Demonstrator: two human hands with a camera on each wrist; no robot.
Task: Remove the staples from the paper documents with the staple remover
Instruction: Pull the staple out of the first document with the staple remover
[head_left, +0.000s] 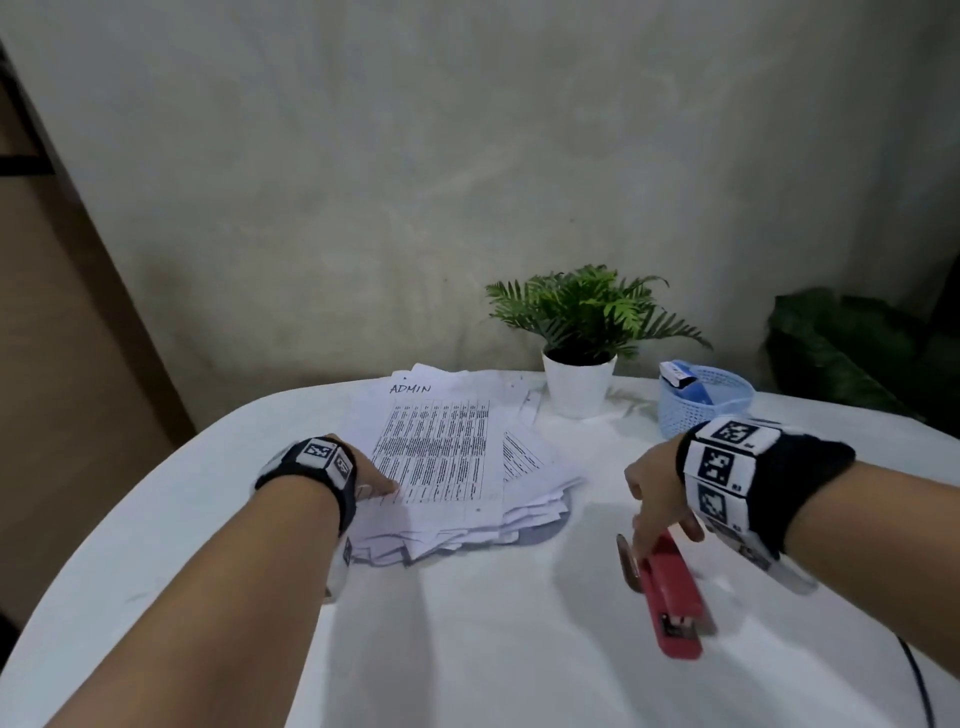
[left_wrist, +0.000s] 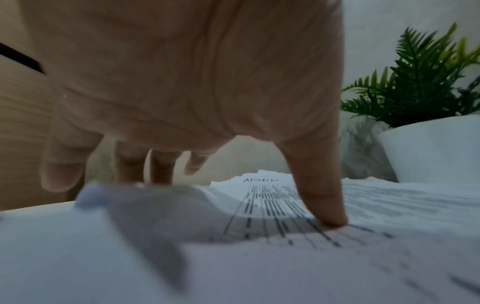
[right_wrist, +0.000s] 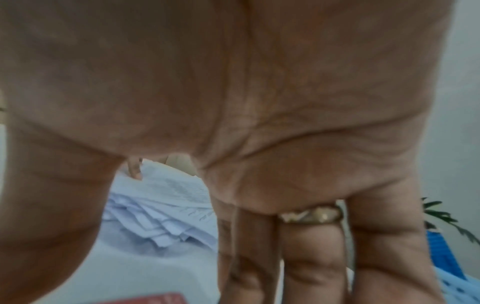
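Nearest of all lies the red staple remover (head_left: 670, 597) on the white table (head_left: 467, 649), to the right of centre, its long axis running from the near edge away toward the far left. The right hand (head_left: 657, 501) is at its far end — fingers pointing down and held close together over the metal tip, touching or almost touching it; whether they have closed on it cannot be told (the right wrist view shows only straight fingers and a corner of red below them). So the tool sits directly under and just nearward of those fingers, well apart from the other hand; my guess is the right hand takes it.

Further back and left, the paper documents (head_left: 441, 457) lie fanned in a loose pile. The left hand (head_left: 371, 475) rests on the pile's left edge — thumb and fingertips spread, pressing the top sheet flat.

Beyond stand a potted plant (head_left: 579, 332) and a blue basket (head_left: 701, 400).
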